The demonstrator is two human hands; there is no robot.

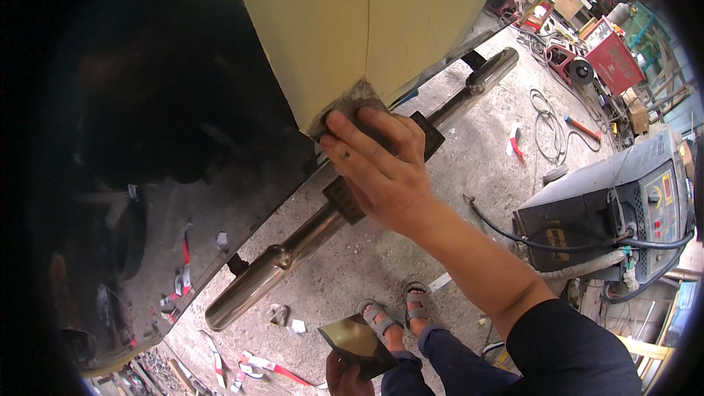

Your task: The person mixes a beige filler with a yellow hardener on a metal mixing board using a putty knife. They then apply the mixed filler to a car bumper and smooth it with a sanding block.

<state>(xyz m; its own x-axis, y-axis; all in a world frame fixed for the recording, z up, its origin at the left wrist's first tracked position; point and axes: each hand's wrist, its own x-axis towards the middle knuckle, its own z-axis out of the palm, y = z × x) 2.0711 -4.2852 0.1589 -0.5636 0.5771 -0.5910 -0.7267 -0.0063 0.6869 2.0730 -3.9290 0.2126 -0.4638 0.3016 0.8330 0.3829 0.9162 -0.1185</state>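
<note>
My right hand (379, 170) is spread over a thin, worn metal spreader blade (355, 107), its fingertips pressing the blade against the lower end of a pale yellow, filler-coloured panel (363, 22). A fine vertical line runs down that panel. Beside it on the left is a glossy black vehicle body panel (181, 82) that reflects the floor. At the bottom of the view, my left hand (346, 377) grips a flat, dark plate (357, 344) with a shiny yellowish patch on it.
A tubular metal side step (313, 231) runs below the panels. To the right stand a grey machine with dials (605, 203) and a red machine (613, 55). Cables (542, 121), a hammer (582, 127) and red-white tape strips (269, 366) lie on the concrete floor.
</note>
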